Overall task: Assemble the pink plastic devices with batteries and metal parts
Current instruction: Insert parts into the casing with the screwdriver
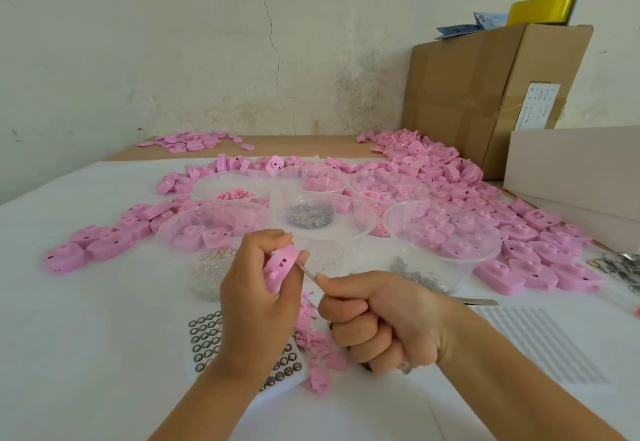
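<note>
Left hand: the left hand [256, 298] was raised above the near middle of the table, thumb and curled fingers pinching a pink device [282, 266] held on edge.
Right hand: the right hand [377, 319] was closed in a fist round metal tweezers [311, 276], thumb on top, with the blunt end sticking out to the right past the wrist.
Tweezers tip: it met the right edge of the held device, just beside the left fingertips; whether it carried a part could not be told.
Batteries: a sheet of button cells [204, 336] in rows lay flat under the left wrist, partly hidden by it.
Small pink parts: a loose heap [318, 347] lay between the two hands, touching the right edge of the battery sheet.
Tubs: several clear tubs stood just beyond the hands; the middle tub [322, 212] held dark metal bits, the left tub [207, 229] and the right tub [443, 233] held pink shells, and silvery metal pieces [415, 274] showed at the right tub's near side.
Loose devices: pink shells [519, 240] lay spread around the tubs, thickest on the right and far side.
Surface: a white sheet [86, 302] covered the table.
Far right: a cardboard box [485, 87] stood against the wall with a yellow tape roll [540, 11] on top, and a white box [571, 163] nearer.
</note>
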`<state>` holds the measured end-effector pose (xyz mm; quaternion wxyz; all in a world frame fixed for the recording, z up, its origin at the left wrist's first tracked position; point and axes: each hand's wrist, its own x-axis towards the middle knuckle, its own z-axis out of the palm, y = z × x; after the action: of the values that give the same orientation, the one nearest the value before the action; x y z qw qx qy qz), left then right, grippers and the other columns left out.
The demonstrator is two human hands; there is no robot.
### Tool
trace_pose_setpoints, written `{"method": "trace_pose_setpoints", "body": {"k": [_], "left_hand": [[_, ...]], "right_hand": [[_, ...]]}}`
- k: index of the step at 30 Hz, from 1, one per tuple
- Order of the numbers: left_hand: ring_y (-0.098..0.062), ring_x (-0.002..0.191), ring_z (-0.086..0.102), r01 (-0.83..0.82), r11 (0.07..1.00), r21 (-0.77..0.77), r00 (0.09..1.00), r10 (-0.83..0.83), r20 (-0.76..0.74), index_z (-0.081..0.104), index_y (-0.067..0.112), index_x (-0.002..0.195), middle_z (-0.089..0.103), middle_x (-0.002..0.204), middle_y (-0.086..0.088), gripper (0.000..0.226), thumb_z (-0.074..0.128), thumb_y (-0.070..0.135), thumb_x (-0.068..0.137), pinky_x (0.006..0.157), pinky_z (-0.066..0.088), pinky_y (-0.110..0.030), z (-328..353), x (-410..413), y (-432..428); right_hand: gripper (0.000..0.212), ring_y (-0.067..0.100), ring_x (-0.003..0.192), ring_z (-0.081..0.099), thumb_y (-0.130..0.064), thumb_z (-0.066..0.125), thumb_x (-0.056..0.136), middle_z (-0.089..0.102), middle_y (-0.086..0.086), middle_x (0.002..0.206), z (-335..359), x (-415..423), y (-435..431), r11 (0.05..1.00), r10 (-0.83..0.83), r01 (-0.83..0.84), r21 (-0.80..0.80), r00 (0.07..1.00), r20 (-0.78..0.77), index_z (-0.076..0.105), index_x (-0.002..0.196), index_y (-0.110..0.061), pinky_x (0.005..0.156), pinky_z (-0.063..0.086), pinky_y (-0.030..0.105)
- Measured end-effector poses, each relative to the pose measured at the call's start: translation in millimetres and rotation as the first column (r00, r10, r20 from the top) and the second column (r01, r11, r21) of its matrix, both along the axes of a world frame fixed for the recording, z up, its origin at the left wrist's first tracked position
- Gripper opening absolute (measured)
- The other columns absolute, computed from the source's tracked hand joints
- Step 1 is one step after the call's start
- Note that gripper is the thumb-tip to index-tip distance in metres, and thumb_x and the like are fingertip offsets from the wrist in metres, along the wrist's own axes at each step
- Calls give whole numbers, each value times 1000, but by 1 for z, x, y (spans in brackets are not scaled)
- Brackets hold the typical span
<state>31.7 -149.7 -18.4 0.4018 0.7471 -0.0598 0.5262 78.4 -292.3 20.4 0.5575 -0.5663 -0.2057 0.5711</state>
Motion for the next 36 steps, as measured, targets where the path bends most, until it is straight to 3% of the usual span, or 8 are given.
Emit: {"method": "trace_pose_setpoints", "body": {"k": [4,8,13,16,20,23,27,36], "left_hand": [[-12,87,60,-72,997,23,997,73,-33,51,23,96,60,91,9,36,71,-1,78,71,44,-14,-2,2,1],[-14,87,61,-107,994,-1,991,107,-81,53,21,92,59,91,12,35,71,-5,77,72,44,-14,-3,4,3],[17,89,56,-3,1000,-10,1000,3,-19,48,33,91,56,95,21,53,70,-12,75,72,41,-2,3,-1,2],[13,85,58,38,999,-17,999,-37,38,49,32,91,58,89,23,40,71,3,75,68,43,-3,6,-2,2],[5,80,60,126,975,-184,991,-133,-23,52,38,87,63,87,24,31,77,25,73,63,45,-6,14,-2,4],[0,74,62,191,900,-392,971,-233,-62,55,34,88,65,87,18,31,75,42,66,56,48,-11,18,-3,6],[-9,53,60,286,813,-506,922,-377,-85,51,17,81,62,76,-8,37,56,54,81,43,46,-16,20,-4,5],[-8,65,59,405,832,-379,852,-493,-174,61,14,70,62,74,0,59,27,61,81,58,47,-18,15,-1,4]], "right_hand": [[41,5,37,19,-34,37,98,31,-10,45,-3,-2,3,992,-125,112,66,962,241,43,59,-23,34,22,13],[44,5,44,27,-43,33,97,29,-11,47,-21,-10,19,933,-239,346,102,381,893,28,60,-20,49,26,19],[56,5,34,13,-50,37,94,20,-11,41,-12,-12,14,968,-248,230,100,936,248,29,47,-22,34,16,10],[51,8,38,8,-55,38,85,17,-12,41,-5,-9,8,992,-56,53,116,998,22,35,45,-21,33,14,9],[40,6,36,14,-44,42,86,23,-9,43,1,2,-1,964,-234,209,163,960,155,41,52,-22,34,15,11],[46,8,37,27,-35,39,96,35,-5,45,0,16,-10,873,-433,474,112,650,624,44,55,-17,41,26,21],[47,13,61,52,-39,32,99,55,0,72,-23,20,-2,786,155,597,-162,63,986,55,73,-8,56,40,24],[39,5,44,29,-60,34,87,28,-13,50,-7,-17,5,932,-282,139,335,-300,911,33,66,-27,44,25,19]]}}
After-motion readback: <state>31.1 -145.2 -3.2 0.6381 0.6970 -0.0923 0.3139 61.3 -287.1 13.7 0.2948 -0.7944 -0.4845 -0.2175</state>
